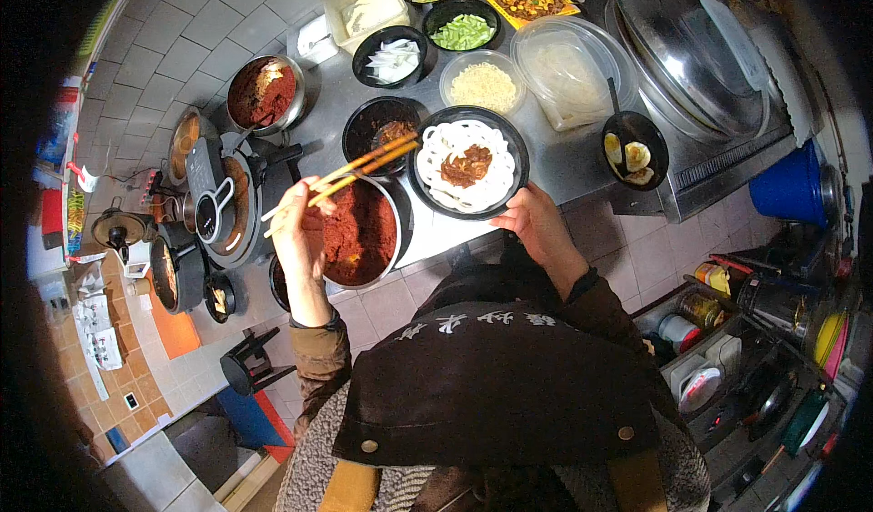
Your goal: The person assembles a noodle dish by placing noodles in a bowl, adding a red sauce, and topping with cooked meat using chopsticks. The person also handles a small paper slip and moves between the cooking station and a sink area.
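Observation:
Chopsticks [368, 164] are gripped by my left hand [300, 248], its fingers closed around their lower ends. They point up and right, and their far ends reach the left rim of a black bowl [522, 155]. Thick white noodles [441, 180] fill this bowl, with brown meat-like sauce [466, 165] heaped in the middle. My right hand [536, 225] grips the bowl's lower right rim, thumb on top and the other fingers mostly hidden below. Just left of the noodles stands a black bowl with dark sauce [397, 132]. Beneath the chopsticks is a pot of red paste [362, 230].
Along the back are bowls of white slices [393, 61], chopped greens [462, 32] and pale crumbs [483, 86]. A pan with halved eggs [637, 155] sits near the counter's right edge, beside a big metal lid [677, 48]. Another red-paste pot [264, 94] stands back left.

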Tool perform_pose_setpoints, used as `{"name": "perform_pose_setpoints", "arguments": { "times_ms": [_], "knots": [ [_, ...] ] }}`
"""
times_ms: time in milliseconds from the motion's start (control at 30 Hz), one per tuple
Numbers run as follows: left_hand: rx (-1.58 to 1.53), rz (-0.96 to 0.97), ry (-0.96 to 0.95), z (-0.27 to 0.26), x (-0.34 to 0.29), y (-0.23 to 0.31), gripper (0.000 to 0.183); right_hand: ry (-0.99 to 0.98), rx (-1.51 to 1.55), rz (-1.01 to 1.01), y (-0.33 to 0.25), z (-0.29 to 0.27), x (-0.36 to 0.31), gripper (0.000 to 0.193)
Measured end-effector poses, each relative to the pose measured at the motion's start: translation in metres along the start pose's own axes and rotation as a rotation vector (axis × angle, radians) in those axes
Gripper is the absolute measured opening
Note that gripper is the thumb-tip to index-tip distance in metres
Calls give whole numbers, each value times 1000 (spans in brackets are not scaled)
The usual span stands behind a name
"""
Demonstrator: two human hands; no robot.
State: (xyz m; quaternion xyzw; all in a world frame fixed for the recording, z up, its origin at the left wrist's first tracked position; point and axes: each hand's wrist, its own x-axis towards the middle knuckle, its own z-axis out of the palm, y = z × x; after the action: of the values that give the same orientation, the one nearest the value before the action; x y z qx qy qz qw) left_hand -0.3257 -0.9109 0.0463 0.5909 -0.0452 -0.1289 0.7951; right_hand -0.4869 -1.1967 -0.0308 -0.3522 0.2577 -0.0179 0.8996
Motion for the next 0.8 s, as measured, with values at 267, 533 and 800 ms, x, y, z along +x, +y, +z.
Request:
{"name": "perform_pose_setpoints", "arguments": {
  "times_ms": [267,533,800],
  "knots": [
    [157,52,143,-41,43,-36,28,73,-36,-8,2,-39,-5,36],
    [360,28,167,-52,82,-101,23,155,23,-15,4,-56,-13,31],
    [398,57,-43,-49,87,-125,24,146,8,-10,1,-53,-18,33]
  ]
}}
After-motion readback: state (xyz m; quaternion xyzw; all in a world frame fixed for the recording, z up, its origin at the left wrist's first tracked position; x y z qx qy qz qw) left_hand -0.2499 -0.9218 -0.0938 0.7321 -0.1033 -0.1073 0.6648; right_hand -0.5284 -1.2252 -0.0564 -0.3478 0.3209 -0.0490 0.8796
